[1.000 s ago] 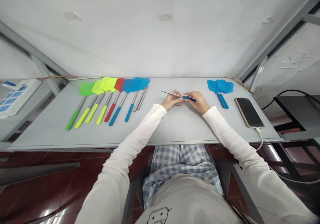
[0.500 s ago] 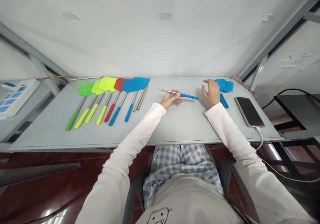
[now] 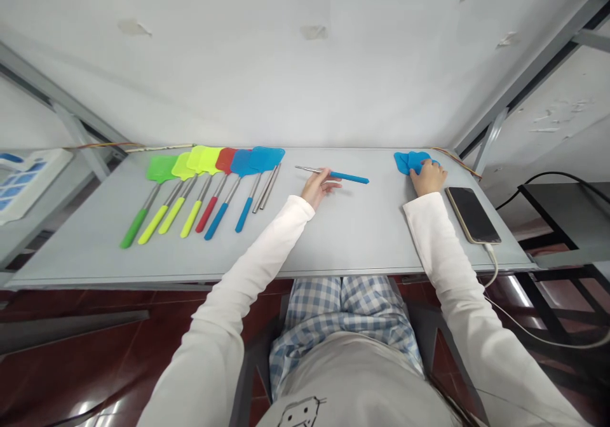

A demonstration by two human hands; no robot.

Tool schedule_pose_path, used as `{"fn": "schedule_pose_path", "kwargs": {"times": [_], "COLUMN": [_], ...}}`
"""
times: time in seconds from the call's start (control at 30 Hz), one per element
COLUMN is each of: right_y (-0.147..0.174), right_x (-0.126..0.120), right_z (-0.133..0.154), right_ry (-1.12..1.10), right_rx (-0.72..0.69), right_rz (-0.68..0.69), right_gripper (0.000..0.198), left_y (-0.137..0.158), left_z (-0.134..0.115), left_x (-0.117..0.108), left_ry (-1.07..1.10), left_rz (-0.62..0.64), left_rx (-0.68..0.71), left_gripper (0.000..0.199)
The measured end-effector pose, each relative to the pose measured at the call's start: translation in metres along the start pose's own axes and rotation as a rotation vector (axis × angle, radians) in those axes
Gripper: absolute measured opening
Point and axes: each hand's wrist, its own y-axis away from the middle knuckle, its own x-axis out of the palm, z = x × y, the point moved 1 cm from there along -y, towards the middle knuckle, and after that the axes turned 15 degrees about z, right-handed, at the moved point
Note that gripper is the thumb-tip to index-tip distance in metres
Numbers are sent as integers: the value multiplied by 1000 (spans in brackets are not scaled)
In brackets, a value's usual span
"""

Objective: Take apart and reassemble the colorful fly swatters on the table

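My left hand [image 3: 318,187] pinches a metal rod with a blue grip, a fly swatter handle [image 3: 350,177], in mid-table. Its thin bare end points left, and the blue grip points right. My right hand [image 3: 429,178] is at the back right, with fingers curled onto the right side of a few overlapping blue fly swatter heads [image 3: 406,161]. The hand covers part of them. The blue grips seen there earlier are hidden under this hand.
Swatters in green [image 3: 161,168], yellow, red and blue [image 3: 267,158] lie in a row on the left. Two bare metal rods [image 3: 267,189] lie beside them. A phone [image 3: 473,214] with a white cable lies at right. A wall stands behind the table [image 3: 352,249].
My right hand has moved right, from left of the blue heads onto their right side. My left hand and the fly swatter handle have shifted slightly left.
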Motion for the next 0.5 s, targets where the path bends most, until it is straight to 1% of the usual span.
{"fn": "schedule_pose_path", "kwargs": {"times": [0.1,0.17,0.23,0.27,0.3,0.33,0.37,0.4,0.43,0.5], "right_y": [3,3,3,3,2,2,1,0,-1,-1], "right_x": [-14,-25,-34,-36,-36,-34,-31,-26,-20,-6], "right_z": [2,0,-4,-5,-4,-3,0,4,10,23], "right_ry": [-58,-150,-284,-371,-473,-590,-722,-867,-1019,-1321], "right_rx": [-8,-3,-15,-43,-82,-123,-152,-156,-136,-82], "right_rz": [-109,-248,-416,-491,-548,-577,-572,-529,-449,-209], "right_gripper": [30,31,32,32,30,29,26,23,21,19], "left_y": [1,1,1,1,0,-1,-1,-1,0,4], "left_z": [-4,-9,-16,-19,-23,-26,-29,-31,-33,-35], "left_x": [0,0,-1,-3,-5,-7,-9,-11,-12,-14], "left_ry": [48,63,40,17,-10,-42,-82,-135,-206,-409], "left_rz": [-38,-52,-91,-126,-164,-200,-228,-247,-259,-280], "left_rx": [14,36,71,93,117,145,173,195,207,207], "left_gripper": [40,45,50,51,51,50,48,45,42,38]}}
